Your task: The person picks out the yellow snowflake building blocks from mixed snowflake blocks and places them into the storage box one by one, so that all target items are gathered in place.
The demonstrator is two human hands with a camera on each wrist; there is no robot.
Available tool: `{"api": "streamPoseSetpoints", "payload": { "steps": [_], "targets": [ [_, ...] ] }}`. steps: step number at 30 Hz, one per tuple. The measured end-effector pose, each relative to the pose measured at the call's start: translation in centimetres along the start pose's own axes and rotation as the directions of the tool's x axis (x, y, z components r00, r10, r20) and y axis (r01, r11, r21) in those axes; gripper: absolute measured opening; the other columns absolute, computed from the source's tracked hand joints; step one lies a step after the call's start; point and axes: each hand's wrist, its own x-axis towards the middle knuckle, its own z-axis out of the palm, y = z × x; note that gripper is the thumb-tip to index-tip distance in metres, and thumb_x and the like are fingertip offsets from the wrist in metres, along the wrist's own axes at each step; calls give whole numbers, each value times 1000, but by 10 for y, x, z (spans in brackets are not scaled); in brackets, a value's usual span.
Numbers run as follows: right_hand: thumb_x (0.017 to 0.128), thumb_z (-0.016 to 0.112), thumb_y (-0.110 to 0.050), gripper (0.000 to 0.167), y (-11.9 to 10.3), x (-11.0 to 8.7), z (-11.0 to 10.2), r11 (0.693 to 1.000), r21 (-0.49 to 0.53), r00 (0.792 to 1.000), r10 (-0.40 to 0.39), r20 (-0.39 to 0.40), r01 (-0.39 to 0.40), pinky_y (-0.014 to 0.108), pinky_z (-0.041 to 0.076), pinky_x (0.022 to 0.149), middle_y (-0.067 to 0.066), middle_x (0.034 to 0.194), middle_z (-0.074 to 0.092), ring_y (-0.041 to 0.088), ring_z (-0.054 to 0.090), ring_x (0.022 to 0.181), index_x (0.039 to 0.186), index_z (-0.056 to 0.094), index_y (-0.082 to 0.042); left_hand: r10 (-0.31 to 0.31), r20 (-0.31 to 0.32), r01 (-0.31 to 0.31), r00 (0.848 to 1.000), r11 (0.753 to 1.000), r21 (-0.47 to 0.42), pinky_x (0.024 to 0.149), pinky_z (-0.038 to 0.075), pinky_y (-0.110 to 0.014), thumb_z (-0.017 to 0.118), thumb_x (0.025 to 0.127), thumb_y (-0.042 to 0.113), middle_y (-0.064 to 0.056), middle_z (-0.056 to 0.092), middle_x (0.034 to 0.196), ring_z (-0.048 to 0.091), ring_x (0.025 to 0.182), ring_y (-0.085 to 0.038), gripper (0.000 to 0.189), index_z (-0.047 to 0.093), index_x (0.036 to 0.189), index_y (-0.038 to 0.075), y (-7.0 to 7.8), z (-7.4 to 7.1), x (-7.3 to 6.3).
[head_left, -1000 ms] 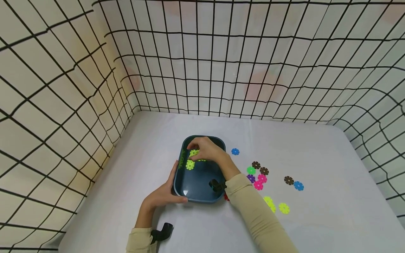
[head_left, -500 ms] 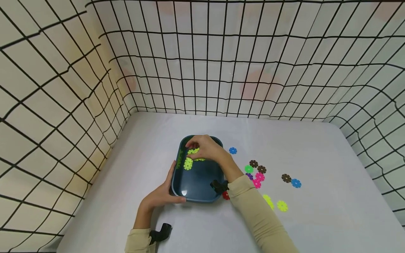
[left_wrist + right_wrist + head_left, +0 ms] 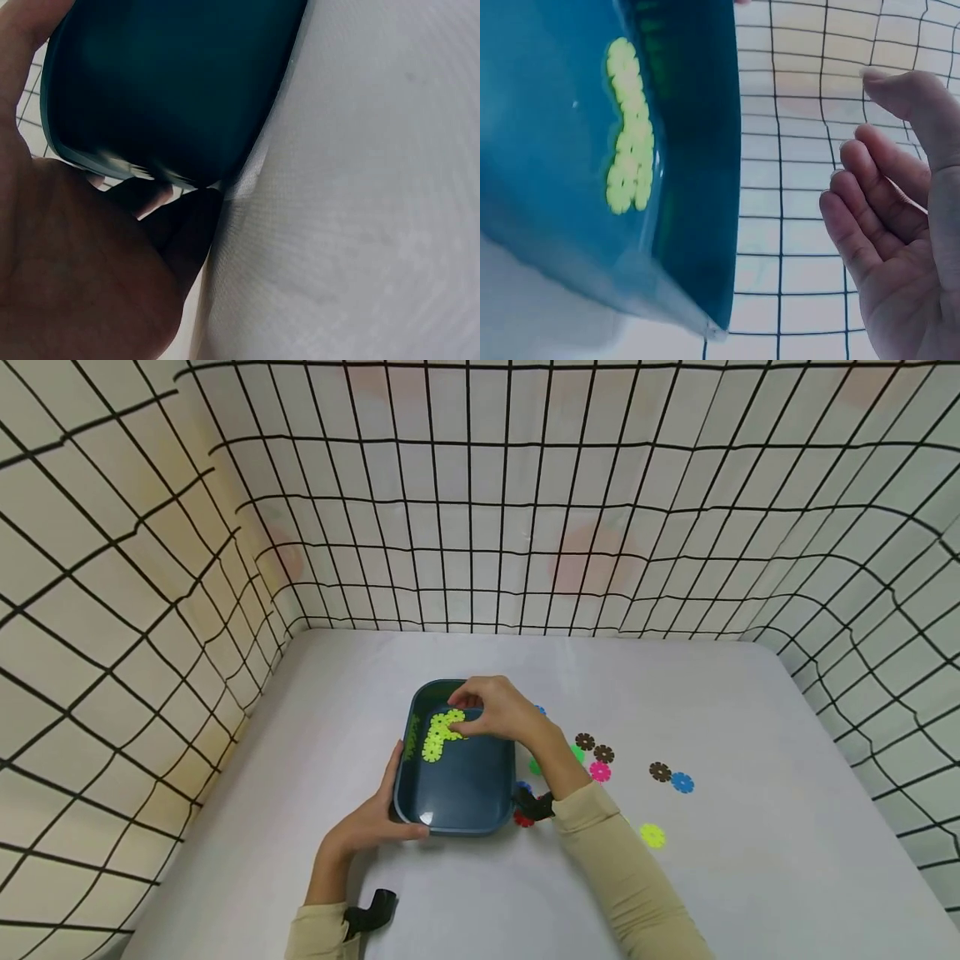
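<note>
A dark blue plastic tray [image 3: 457,793] lies on the white table. Inside it, toward the far left, yellow-green flower-shaped discs [image 3: 433,745] lie clustered together. My left hand [image 3: 367,823] grips the tray's near left corner, thumb at the front rim and fingers along the left side. The left wrist view has the tray's outer wall [image 3: 172,82] against that hand's fingers. Over the far right part of the tray hovers my right hand [image 3: 498,706], close beside the discs. Seen from the right wrist, this hand [image 3: 900,232] has loosely bent, spread fingers with nothing between them.
Right of the tray lie scattered flower discs: brown [image 3: 585,742], pink [image 3: 600,772], blue [image 3: 682,782], yellow [image 3: 652,836] and red [image 3: 524,818], some partly behind the right arm. Black wire grid panels [image 3: 510,510] stand around the table's back and sides.
My right hand has drawn to the right off the yellow-green discs, and more of them show. The left hand keeps its grip on the tray. The head view has shifted slightly.
</note>
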Motion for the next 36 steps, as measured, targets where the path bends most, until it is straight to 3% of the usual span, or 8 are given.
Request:
{"api": "streamPoseSetpoints", "payload": {
  "steps": [6, 14, 19, 24, 28, 32, 36],
  "targets": [
    [79, 80, -24, 33, 1, -20, -9, 1000, -18, 999, 6, -38, -7, 38, 55, 82, 4, 100, 69, 17, 63, 90, 107, 70, -8, 9, 3, -9, 1000, 999, -31, 114, 21, -65, 82, 73, 32, -8, -17, 164, 2, 148, -39, 129, -19, 152, 36, 0, 1, -1],
    [78, 81, -23, 31, 9, -49, -20, 999, -31, 991, -29, -127, 26, 37, 55, 80, 5, 97, 70, 22, 64, 88, 103, 71, -7, 10, -6, -10, 1000, 999, -49, 113, 21, -64, 82, 73, 27, -7, -18, 163, 1, 148, -39, 129, -19, 152, 39, 3, -1, -3],
    [74, 85, -20, 31, 17, -74, -26, 996, -77, 976, -55, -208, 40, 33, 55, 76, 3, 91, 69, 20, 63, 84, 99, 71, -7, 23, -4, -23, 1000, 999, -39, 113, 22, -65, 82, 73, 28, -9, -19, 163, 0, 148, -41, 130, -20, 152, 36, 2, 0, -1],
    [73, 86, -18, 31, 25, -98, -24, 994, -104, 972, -43, -232, 19, 26, 55, 74, 5, 89, 70, 16, 62, 82, 97, 71, -7, 31, 1, -31, 1000, 999, -32, 112, 21, -66, 83, 72, 28, -11, -19, 163, -1, 148, -42, 131, -21, 153, 33, 0, 2, -3],
    [71, 87, -17, 31, 31, -118, -21, 995, -92, 971, 1, -241, -24, 27, 56, 74, 4, 89, 71, 17, 63, 82, 96, 71, -7, 32, 1, -32, 999, 999, -35, 112, 20, -67, 83, 72, 28, -11, -18, 163, -2, 148, -42, 131, -20, 153, 32, 0, 3, -3],
    [72, 86, -16, 32, 42, -140, -18, 991, -58, 967, 101, -234, -118, 36, 58, 74, 8, 92, 71, 23, 64, 84, 98, 71, -6, 25, 2, -25, 1000, 999, -46, 113, 20, -66, 83, 73, 28, -10, -19, 163, -2, 149, -41, 131, -21, 153, 34, 0, 4, -1],
    [74, 85, -17, 32, 54, -161, -17, 972, -41, 947, 215, -238, -231, 42, 58, 74, 11, 93, 71, 27, 65, 86, 100, 70, -3, 21, 0, -21, 1000, 999, -33, 113, 21, -65, 82, 73, 28, -10, -19, 163, -2, 149, -41, 130, -21, 153, 33, 3, 1, -1]
  ]
}}
